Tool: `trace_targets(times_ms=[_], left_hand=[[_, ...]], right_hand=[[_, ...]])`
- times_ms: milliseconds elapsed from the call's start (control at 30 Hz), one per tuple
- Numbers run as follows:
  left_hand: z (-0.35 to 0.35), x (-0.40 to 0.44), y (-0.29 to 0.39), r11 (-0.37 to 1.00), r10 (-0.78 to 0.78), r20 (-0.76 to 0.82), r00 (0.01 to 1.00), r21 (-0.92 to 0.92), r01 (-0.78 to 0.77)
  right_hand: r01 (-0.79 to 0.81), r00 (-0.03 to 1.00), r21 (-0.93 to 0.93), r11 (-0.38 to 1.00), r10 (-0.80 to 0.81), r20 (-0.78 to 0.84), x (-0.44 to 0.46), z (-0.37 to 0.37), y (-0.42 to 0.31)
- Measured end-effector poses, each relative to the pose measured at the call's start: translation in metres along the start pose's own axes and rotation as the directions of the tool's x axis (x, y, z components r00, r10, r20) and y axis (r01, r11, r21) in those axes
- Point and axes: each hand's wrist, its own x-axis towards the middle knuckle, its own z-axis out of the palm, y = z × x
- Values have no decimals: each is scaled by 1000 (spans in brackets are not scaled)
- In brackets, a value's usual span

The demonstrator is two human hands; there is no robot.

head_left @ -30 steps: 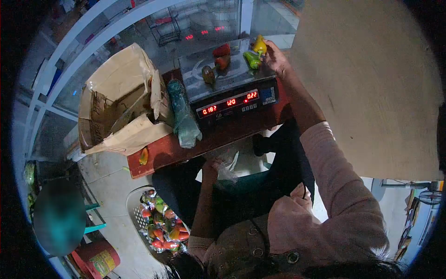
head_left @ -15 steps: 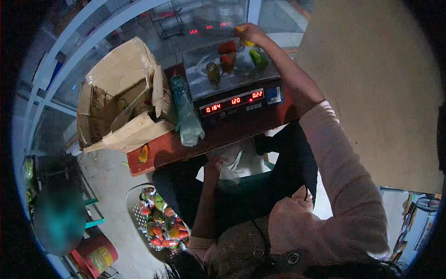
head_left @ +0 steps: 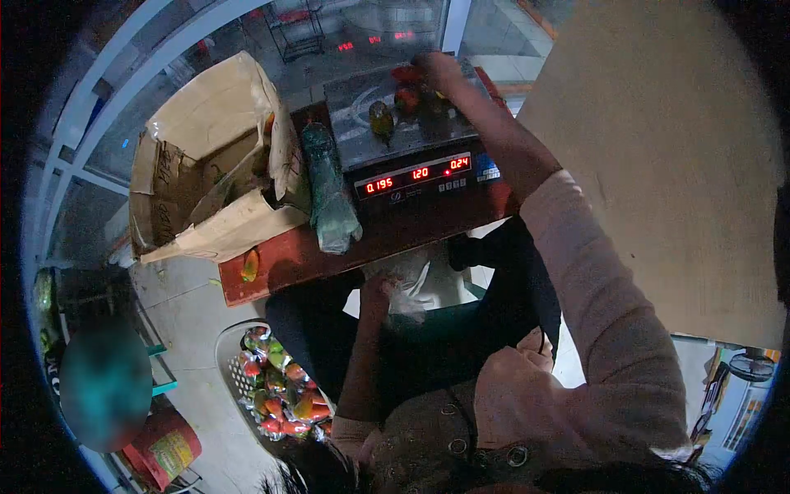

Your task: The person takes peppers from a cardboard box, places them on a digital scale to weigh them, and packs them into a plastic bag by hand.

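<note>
A digital scale (head_left: 415, 177) shows 0.195, 1.20 and 0.24 in red. On its metal plate lie a dark greenish-brown pepper (head_left: 381, 122) and red peppers (head_left: 406, 100). My right hand (head_left: 442, 72) reaches over the back of the plate, beside the red peppers; its fingers are dark and blurred, and whatever they touch is hidden. Low between my knees, my left hand (head_left: 380, 291) is closed around a clear plastic bag (head_left: 407, 301). A rolled green plastic bundle (head_left: 331, 193) lies left of the scale.
An open cardboard box (head_left: 206, 136) stands on the red table (head_left: 288, 267) at the left, with an orange pepper (head_left: 250, 264) near the table's edge. A basket (head_left: 234, 362) of wrapped peppers sits on the floor. A large tan board (head_left: 650, 165) rises at the right.
My right hand has moved left from the yellow pepper's earlier place over the plate's back, hiding the green pepper. The weight reading rose from 0.182 to 0.195. My left hand stays with the bag.
</note>
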Motion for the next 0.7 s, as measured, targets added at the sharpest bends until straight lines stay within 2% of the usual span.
trace_targets(times_ms=[33,100,167,200,233,300,333,367,433,467,533,600,700], left_hand=[[1,-1,4,1000,31,3,1000,-2,-31],[1,-10,36,996,92,12,996,-1,-92],[2,-14,51,992,83,-18,996,101,-81],[2,-14,54,986,81,-35,996,152,-75],[1,-11,46,986,141,0,990,95,-140],[-1,-1,16,965,263,62,963,-27,-262],[0,1,3,976,208,46,977,-68,-205],[1,0,-5,983,150,31,988,-110,-145],[0,1,-24,990,56,11,998,-134,-54],[-2,3,-33,993,24,3,1000,-116,-24],[0,3,-32,973,41,-12,999,-228,-43],[7,-5,-12,871,132,-45,990,-471,-137],[0,-3,5,999,37,44,998,-30,-36]], right_hand=[[-18,1000,42,999,18,-17,2,6,8],[28,993,-14,1000,-29,-111,5,21,25],[53,994,35,998,-49,-93,-9,-4,16],[54,998,114,992,-52,-27,-20,-24,11],[51,998,193,980,-60,37,-28,-42,4],[9,999,349,937,-26,44,-19,-31,13],[-10,999,425,905,-12,50,-13,-24,20],[11,998,619,785,-46,41,-17,-29,18],[39,995,903,428,-105,6,-35,-49,7],[-64,996,911,407,-30,83,-37,-57,3],[-263,965,902,343,113,238,-40,-72,0],[-274,961,923,271,106,255,-40,-80,-1],[-234,972,962,140,28,233,-41,-84,1]])
